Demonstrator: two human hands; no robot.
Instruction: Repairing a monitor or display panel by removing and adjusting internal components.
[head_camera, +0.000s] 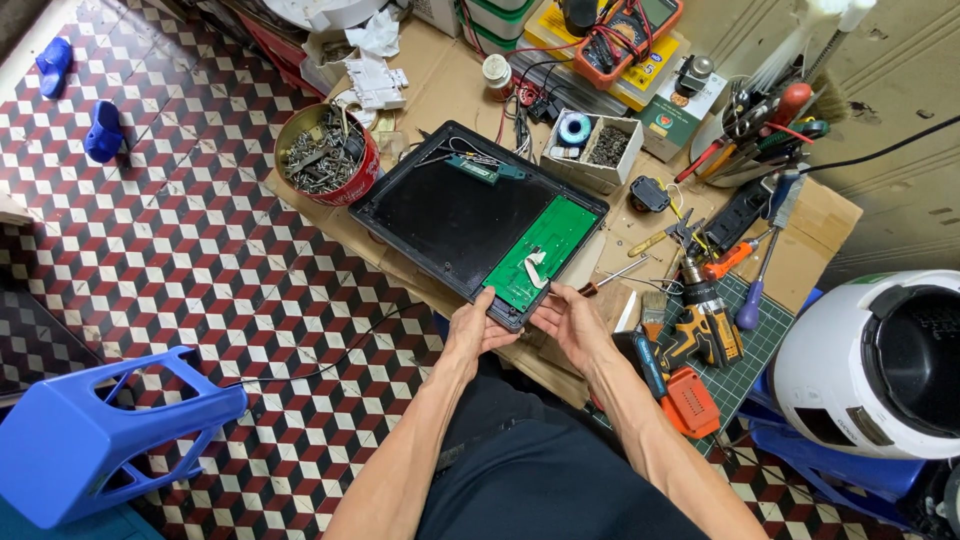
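Observation:
A black rectangular device shell (440, 215) lies open on a cardboard-covered work surface, with a green circuit board (542, 250) in its near right part and a small green board (478, 168) with wires at its far edge. My left hand (474, 330) grips the shell's near corner from below. My right hand (568, 318) touches the near edge beside the green board, fingers on the rim next to a white ribbon cable (533, 268). Both forearms reach up from the bottom of the view.
A round red tin of screws (325, 155) stands left of the shell. A divided white box (592, 148), a multimeter (625, 35), a tool holder (760, 130), a screwdriver (610, 277) and an orange cordless drill (700, 330) crowd the right. A blue stool (95, 435) lies on the tiled floor.

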